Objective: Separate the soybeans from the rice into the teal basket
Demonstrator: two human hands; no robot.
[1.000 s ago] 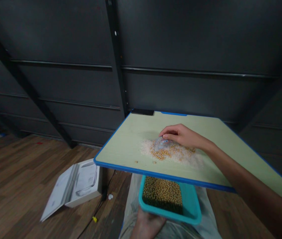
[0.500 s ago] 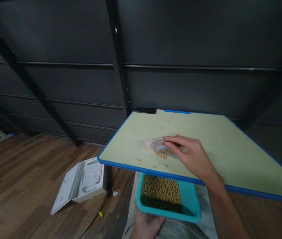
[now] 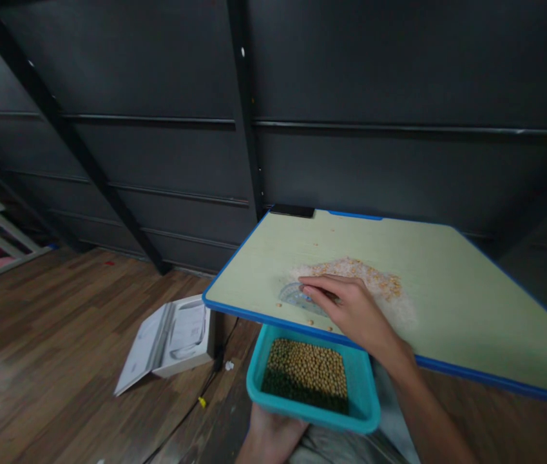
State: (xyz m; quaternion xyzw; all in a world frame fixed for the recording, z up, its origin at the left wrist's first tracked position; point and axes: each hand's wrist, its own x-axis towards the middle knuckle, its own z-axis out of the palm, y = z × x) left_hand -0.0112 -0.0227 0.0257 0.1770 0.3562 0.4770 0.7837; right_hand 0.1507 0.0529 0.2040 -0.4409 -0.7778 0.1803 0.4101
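Note:
My right hand (image 3: 345, 303) pinches a clear semicircular protractor (image 3: 293, 294) on the pale green tabletop (image 3: 461, 303), near its front edge. Behind and to the right of that hand spreads a pile of white grains mixed with yellowish beans (image 3: 367, 274). Several loose beans (image 3: 310, 321) lie along the front edge by the protractor. Below this edge, my left hand (image 3: 276, 430) supports a turquoise tray (image 3: 367, 399) from underneath; its fingers are mostly hidden. Round yellow-tan beans (image 3: 309, 370) fill the tray's left and middle part.
A black flat object (image 3: 292, 211) lies at the table's back left corner. An opened white box (image 3: 183, 338) sits on the wooden floor (image 3: 60, 335), with a black cable (image 3: 210, 377) beside it. A dark panelled wall (image 3: 374, 167) stands behind the table.
My right hand has drawn the protractor toward the front edge and slightly left, off the grain pile. The tray has shifted slightly left. The camera view has turned a little left.

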